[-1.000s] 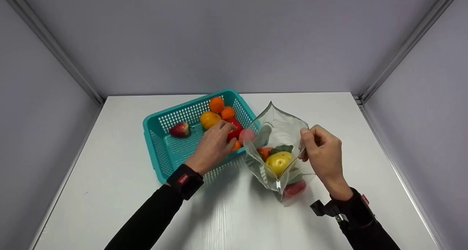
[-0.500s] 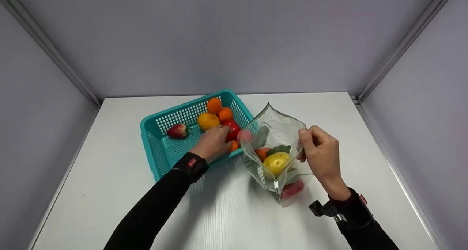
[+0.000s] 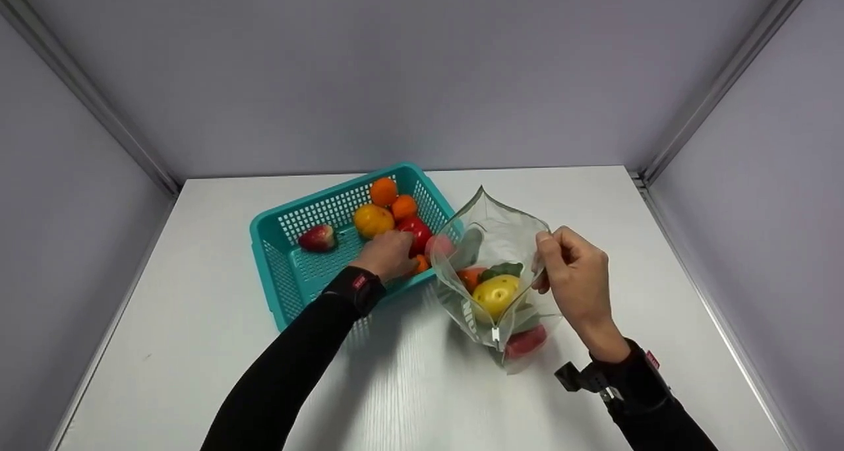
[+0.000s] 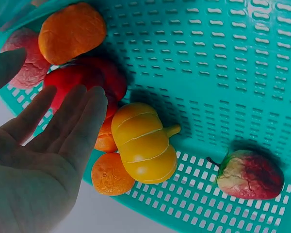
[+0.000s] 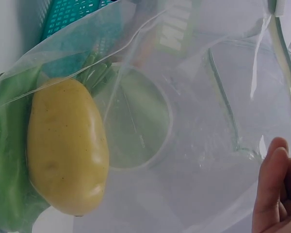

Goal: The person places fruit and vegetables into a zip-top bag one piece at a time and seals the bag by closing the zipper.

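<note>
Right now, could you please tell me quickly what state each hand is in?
Left hand: open, straight fingers reaching onto the red pepper in the teal basket.
Right hand: closed, pinching the rim of the clear zip bag.

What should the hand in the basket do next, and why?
Probably close the fingers round the red pepper. The left hand is open, fingers straight, right at it in the teal basket, while the right hand pinches the clear bag open beside it.
</note>
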Tool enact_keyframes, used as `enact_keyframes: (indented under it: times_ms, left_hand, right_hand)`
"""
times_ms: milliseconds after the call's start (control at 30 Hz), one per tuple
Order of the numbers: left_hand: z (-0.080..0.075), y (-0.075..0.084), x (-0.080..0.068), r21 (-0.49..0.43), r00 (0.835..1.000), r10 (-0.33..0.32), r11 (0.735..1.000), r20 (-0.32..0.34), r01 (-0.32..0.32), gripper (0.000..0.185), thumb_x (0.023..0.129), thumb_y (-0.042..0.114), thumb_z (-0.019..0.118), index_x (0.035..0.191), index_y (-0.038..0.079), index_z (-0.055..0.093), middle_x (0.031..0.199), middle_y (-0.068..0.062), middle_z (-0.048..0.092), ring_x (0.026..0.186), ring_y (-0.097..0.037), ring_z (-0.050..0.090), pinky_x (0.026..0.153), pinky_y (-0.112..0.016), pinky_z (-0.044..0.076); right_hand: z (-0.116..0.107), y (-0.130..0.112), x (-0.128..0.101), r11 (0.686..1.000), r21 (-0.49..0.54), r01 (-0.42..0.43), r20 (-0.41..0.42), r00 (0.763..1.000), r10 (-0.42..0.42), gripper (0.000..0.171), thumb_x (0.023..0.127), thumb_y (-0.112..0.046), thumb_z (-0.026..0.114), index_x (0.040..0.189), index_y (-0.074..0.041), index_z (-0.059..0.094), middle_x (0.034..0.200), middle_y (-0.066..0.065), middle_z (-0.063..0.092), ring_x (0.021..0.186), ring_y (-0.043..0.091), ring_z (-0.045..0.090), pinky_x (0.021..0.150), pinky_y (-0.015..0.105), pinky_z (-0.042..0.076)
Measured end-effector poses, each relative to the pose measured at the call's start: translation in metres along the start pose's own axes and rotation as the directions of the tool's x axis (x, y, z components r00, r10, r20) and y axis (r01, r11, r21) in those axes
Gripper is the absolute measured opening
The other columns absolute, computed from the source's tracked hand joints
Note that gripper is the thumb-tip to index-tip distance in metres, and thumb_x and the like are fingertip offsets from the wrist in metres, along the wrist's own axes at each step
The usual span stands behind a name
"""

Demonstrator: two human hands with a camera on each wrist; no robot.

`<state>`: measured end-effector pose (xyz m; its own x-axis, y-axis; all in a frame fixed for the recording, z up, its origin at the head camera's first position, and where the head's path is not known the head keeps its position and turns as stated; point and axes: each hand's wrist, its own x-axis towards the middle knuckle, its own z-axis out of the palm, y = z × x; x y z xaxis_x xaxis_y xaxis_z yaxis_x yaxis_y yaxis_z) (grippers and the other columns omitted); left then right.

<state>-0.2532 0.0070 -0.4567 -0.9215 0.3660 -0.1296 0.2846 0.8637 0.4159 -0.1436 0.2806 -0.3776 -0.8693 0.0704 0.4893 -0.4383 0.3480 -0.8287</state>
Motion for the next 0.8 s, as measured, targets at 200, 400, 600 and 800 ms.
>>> enact_keyframes:
  times_ms: [200,400,600,800]
  left_hand:
    - [0.007,-0.002,0.006,0.074,0.999,0.033,0.997,0.019,-0.035,0.018,0.097,0.013,0.073,0.106,-0.001,0.069,0.089,-0.014,0.062,0.076,-0.031,0.06,0.077,-0.045,0.059]
    - [0.012,-0.002,0.01,0.108,0.998,0.014,0.994,0.066,-0.021,0.018,0.098,0.018,0.073,0.105,0.002,0.069,0.095,-0.015,0.067,0.078,-0.033,0.064,0.083,-0.048,0.06]
    - [0.013,-0.001,0.014,0.083,0.992,-0.031,0.996,0.125,0.021,0.014,0.101,0.019,0.07,0.106,0.005,0.069,0.09,-0.011,0.065,0.078,-0.03,0.063,0.085,-0.045,0.06]
    - [0.011,0.0,0.014,0.023,0.986,-0.028,0.999,0.164,0.024,0.008,0.101,0.015,0.068,0.106,0.008,0.068,0.09,-0.009,0.064,0.081,-0.028,0.062,0.089,-0.041,0.058]
  right_hand:
    - [0.0,-0.001,-0.001,1.0,-0.001,-0.006,0.014,1.0,0.006,0.035,0.106,-0.01,0.058,0.071,-0.001,0.058,0.061,0.005,0.06,0.043,0.014,0.055,0.044,0.024,0.048]
    - [-0.001,-0.001,-0.002,1.0,0.003,-0.011,0.014,1.0,0.011,0.036,0.106,-0.012,0.058,0.072,-0.001,0.058,0.061,0.004,0.059,0.043,0.015,0.055,0.044,0.024,0.048]
    - [-0.001,-0.001,-0.001,1.0,-0.001,-0.022,0.009,1.0,0.022,0.035,0.105,-0.011,0.059,0.072,-0.001,0.058,0.06,0.004,0.06,0.043,0.015,0.056,0.043,0.024,0.048]
    - [-0.002,0.0,-0.001,1.0,-0.006,-0.021,0.003,1.0,0.021,0.034,0.105,-0.01,0.059,0.071,-0.001,0.059,0.06,0.005,0.06,0.042,0.014,0.055,0.043,0.023,0.047]
